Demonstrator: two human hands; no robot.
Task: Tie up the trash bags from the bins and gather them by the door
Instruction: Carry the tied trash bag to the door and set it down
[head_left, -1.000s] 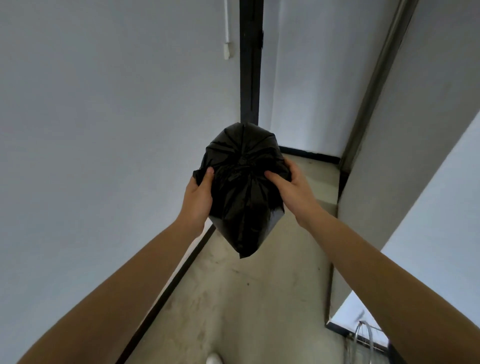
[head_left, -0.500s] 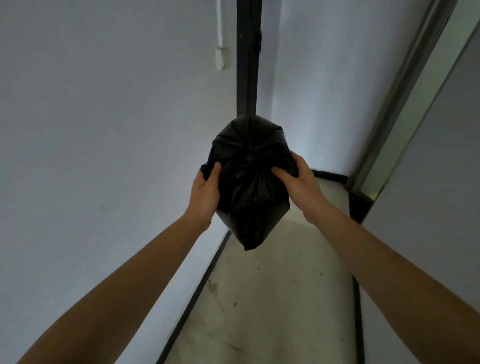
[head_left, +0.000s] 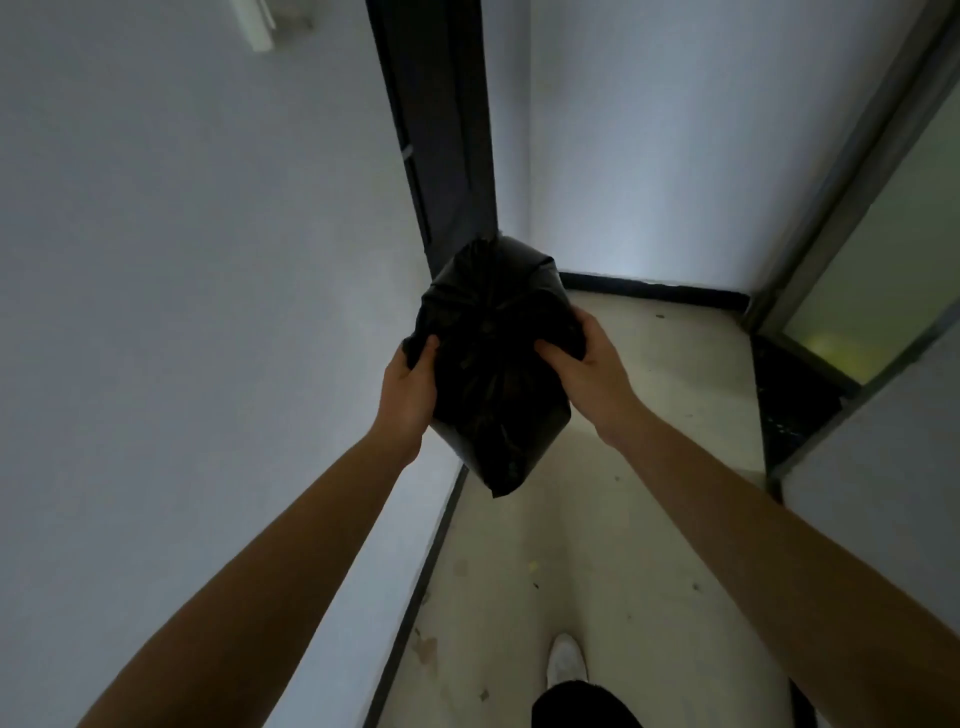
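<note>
Black trash bag (head_left: 493, 364) is up in the air, right in front of the foot of the dark door frame (head_left: 441, 130)! Left hand (head_left: 408, 387) clamps one side, right hand (head_left: 582, 364) the other, fingers dug into the plastic. The neck looks gathered tight, so I'd call the tying done. What's left: setting it on the floor (head_left: 597, 545) beneath that frame. No other bags in sight.

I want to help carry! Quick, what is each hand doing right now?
Left hand: grips the left side of the black trash bag.
Right hand: grips the bag's right side.
</note>
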